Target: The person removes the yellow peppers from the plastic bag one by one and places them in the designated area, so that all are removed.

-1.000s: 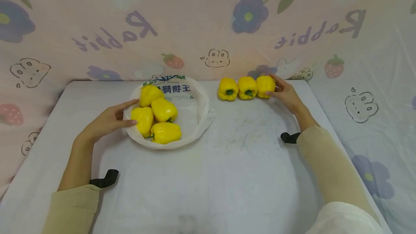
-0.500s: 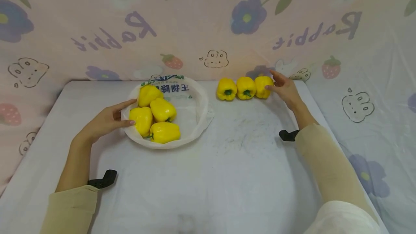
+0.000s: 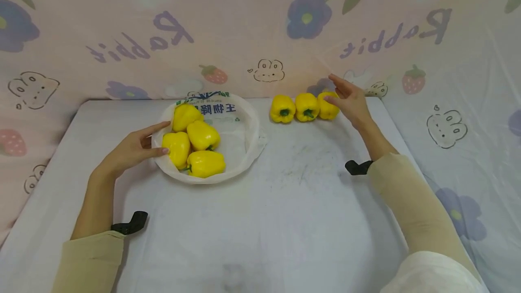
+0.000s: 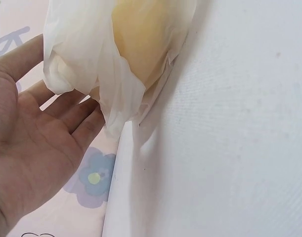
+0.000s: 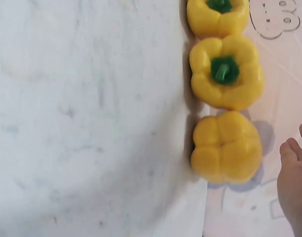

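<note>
At the left rim of the bag (image 3: 253, 132): left hand (image 3: 129, 150), palm facing the bag, thumb nearer the person and forefinger farther off, both curved over the edge and holding it.
Well right of the bag: right hand (image 3: 352, 104), fingers spread and pinching nothing; in its wrist view the visible part is just apart from the end pepper.
Forearms: raised from the counter (image 3: 244, 234) side nearest the person, one on each side of the bag, in beige sleeves (image 3: 409, 205), each with a black bracket (image 3: 132, 224) at the wrist.
Writing on the bag: blue characters on the far inner wall, 王 legible, the rest partly covered by peppers.
Writing behind the bag: "Rabbit", mirrored, twice on a pink curtain (image 3: 244, 17).
Peppers in the bag: four yellow peppers (image 3: 206, 164), bunched in its left half.
Peppers right of the bag: three yellow ones in a row (image 3: 307, 106) by the curtain; two show green stems, and the right hand partly covers the third in the head view.
Smudges (image 3: 301, 162): on the counter, right of the bag.
</note>
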{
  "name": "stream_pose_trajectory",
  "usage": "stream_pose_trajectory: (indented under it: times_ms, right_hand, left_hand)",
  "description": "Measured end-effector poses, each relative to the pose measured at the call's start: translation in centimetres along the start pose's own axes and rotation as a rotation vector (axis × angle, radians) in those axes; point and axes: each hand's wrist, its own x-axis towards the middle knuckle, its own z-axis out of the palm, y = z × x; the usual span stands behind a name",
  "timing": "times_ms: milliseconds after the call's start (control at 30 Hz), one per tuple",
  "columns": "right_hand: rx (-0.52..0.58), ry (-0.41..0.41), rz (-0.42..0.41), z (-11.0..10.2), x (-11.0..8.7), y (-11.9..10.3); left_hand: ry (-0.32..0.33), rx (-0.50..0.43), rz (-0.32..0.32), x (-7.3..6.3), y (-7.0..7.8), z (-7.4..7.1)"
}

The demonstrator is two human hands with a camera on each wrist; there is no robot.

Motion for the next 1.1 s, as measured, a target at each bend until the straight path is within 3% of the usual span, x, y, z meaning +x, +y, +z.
stream_pose_trajectory:
  times_ms: [133, 400, 1100]
  right_hand:
    - [0.018, -0.038, -0.015, 1.0, 0.1, -0.6]
    - [0.017, -0.121, -0.068, 2.9, 1.1, 0.2]
    - [0.123, -0.325, -0.140, 9.6, 0.3, -2.0]
  left_hand:
    - [0.006, -0.010, 0.006, -0.1, 0.0, 0.0]
    - [0.004, -0.039, 0.020, -0.3, -0.1, 0.1]
    - [0.013, -0.025, 0.011, -0.3, -0.1, 0.2]
